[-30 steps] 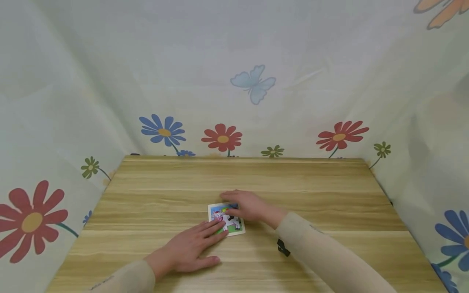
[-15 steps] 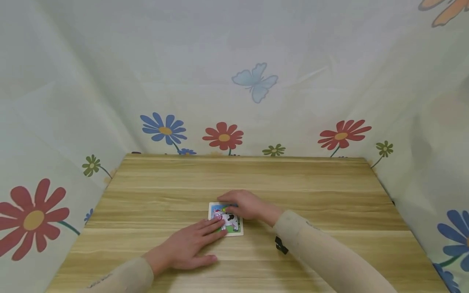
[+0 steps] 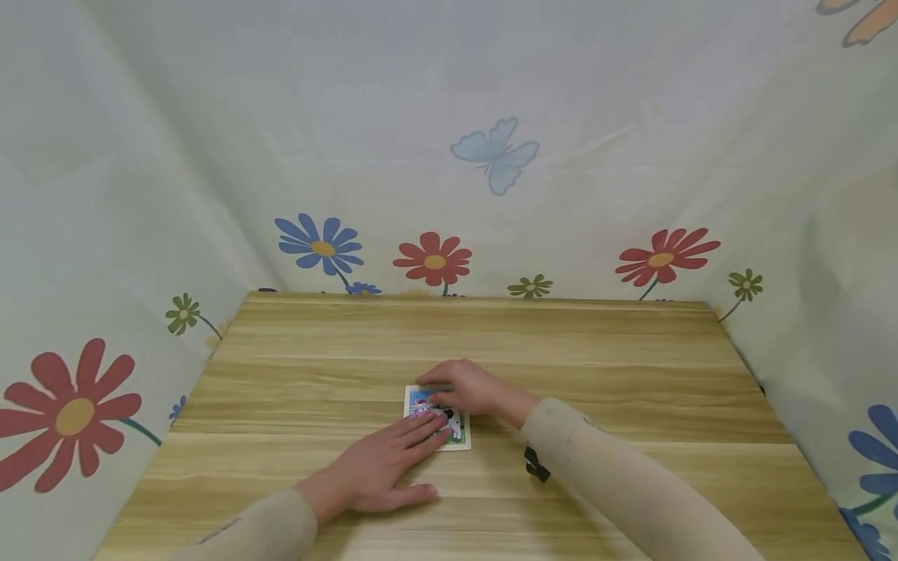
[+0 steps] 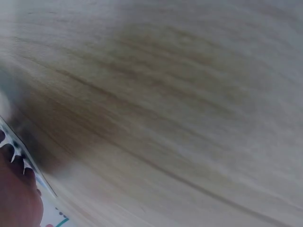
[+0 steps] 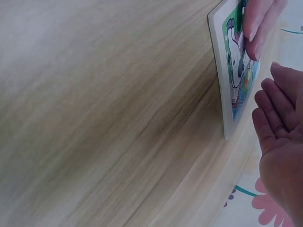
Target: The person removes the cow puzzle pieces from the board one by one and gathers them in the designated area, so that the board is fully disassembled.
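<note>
A small, flat, square picture card point(image 3: 457, 428) with a cartoon cow and a white border lies on the wooden table. My left hand point(image 3: 382, 471) rests its straight fingers across the card's near left part, covering some of the cow; its thumb is spread out over the wood. Over the far right corner is my right hand point(image 3: 471, 387), fingers along the far edge and thumb above the picture. The right wrist view shows the right hand point(image 5: 284, 118) with loosely bent fingers beside the card point(image 5: 234, 61), gripping nothing. Only part of a hand point(image 4: 19, 203) shows in the left wrist view.
The wooden table point(image 3: 337, 335) reaches back to a white cloth backdrop point(image 3: 365, 156) printed with flowers and a butterfly. Fabric also hangs along both sides. A black strap piece point(image 3: 536, 465) sits under the right sleeve.
My left fingers have slid a little further right over the card. The card lies straighter than a second ago. My right hand stays at its far edge, and the head view has shifted slightly.
</note>
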